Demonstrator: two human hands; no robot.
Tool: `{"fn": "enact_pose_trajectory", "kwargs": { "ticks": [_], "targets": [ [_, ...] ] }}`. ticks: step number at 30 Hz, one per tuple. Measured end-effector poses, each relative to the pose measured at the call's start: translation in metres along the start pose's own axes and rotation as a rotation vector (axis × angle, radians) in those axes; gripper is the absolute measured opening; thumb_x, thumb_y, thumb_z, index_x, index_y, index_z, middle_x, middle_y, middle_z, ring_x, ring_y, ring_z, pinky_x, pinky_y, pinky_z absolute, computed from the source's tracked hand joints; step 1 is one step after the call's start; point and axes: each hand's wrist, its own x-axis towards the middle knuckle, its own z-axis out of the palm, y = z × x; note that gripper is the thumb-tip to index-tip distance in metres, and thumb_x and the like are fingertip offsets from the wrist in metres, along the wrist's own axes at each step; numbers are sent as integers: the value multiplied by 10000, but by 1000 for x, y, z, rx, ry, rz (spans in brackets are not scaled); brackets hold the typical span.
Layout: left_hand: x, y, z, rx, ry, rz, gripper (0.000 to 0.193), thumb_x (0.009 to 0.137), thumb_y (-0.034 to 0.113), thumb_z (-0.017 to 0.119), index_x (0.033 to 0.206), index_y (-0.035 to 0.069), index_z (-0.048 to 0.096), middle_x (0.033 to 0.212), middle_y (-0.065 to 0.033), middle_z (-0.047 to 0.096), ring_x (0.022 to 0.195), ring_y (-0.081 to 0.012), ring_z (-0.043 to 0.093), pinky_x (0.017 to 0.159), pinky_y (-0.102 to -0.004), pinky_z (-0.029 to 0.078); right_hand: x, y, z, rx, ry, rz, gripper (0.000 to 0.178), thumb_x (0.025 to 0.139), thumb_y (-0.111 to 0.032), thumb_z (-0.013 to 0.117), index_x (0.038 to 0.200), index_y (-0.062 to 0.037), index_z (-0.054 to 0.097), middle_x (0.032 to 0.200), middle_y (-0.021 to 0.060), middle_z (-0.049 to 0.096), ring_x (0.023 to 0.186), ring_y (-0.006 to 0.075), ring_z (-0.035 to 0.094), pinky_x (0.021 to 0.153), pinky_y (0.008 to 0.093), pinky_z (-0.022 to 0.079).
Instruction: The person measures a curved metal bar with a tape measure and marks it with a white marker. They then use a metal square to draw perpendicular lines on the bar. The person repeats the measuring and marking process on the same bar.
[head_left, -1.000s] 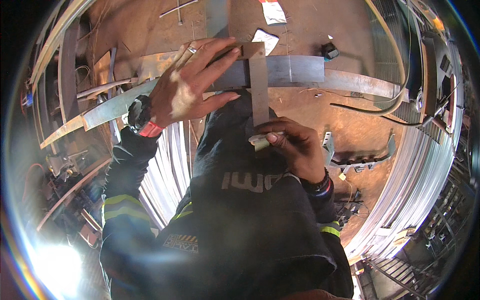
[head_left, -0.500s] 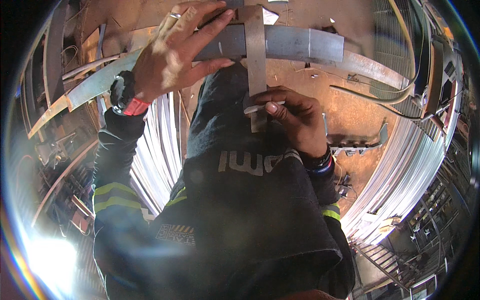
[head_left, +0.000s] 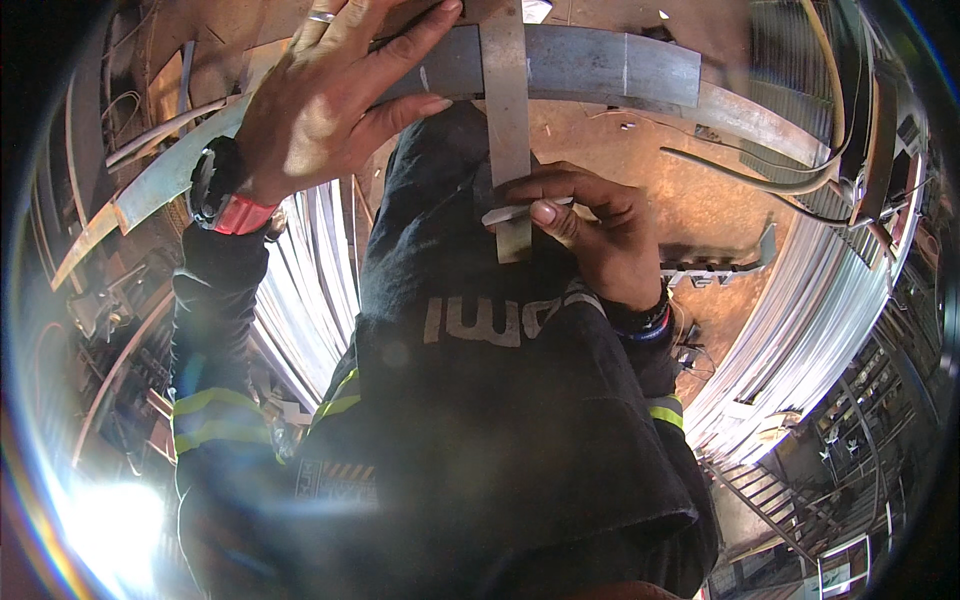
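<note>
A flat steel square (head_left: 506, 110) lies across a grey metal bar (head_left: 580, 65), its long blade pointing down toward my body. My left hand (head_left: 320, 130) is spread over the bar and the square's upper end, fingers stretched out; the fingertips partly hide the square's other leg. At the blade's lower end, my right hand (head_left: 605, 235) pinches a thin white marking stick (head_left: 505, 214), which looks like chalk or soapstone and crosses the blade. A pale line marks the bar right of the square. Beneath the blade is my dark clothing.
A long curved metal strip (head_left: 745, 122) runs under the bar to both sides. Stacks of long pale metal lengths (head_left: 770, 340) lie at right and left. A hose or cable (head_left: 740, 182) loops at the right. Bright glare (head_left: 110, 525) fills the lower left.
The view has shifted slightly, so the bar and square sit higher in the picture. My left hand appears a little further left and up. Both hands keep their poses.
</note>
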Motion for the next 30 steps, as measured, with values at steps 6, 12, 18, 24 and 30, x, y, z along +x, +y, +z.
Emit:
{"fn": "enact_pose_trajectory", "kwargs": {
  "ticks": [6,12,18,24,30],
  "targets": [
    [1,3,-10,-16,-166,-84,724,897,355,788,1491,34,529,1403,-252,537,1222,-440,554,988,-525,460,1,-1,-1,3,-11,3,186,988,-86,696,1138,-1,765,1115,102,756,1017,174,700,899,318,540],
    [0,-3,-2,-56,-9,25,747,892,326,794,1517,42,501,1428,-258,511,1222,-433,561,983,-512,478,0,-3,-3,-14,-27,-3,191,990,-84,690,1146,-1,761,1127,111,756,1034,183,704,907,327,550],
    [-5,-7,1,-98,-87,-17,712,936,340,755,1526,43,488,1437,-265,495,1208,-445,575,972,-504,496,1,-1,-5,-28,-43,-48,194,988,-84,691,1150,-2,759,1135,113,755,1041,189,706,911,332,555],
    [-4,-7,3,-111,-30,4,681,958,365,726,1512,36,504,1431,-260,503,1214,-433,574,983,-505,487,-2,-3,-5,-249,80,-195,194,954,-52,706,1135,-11,764,1081,117,753,1004,208,718,883,339,561],
    [5,2,-11,-17,-157,-70,646,948,394,724,1449,17,571,1404,-242,537,1239,-430,556,1016,-502,454,9,-28,-10,-550,463,-551,291,852,87,734,1118,-28,759,979,110,741,884,218,732,734,319,576]
  ]
}}
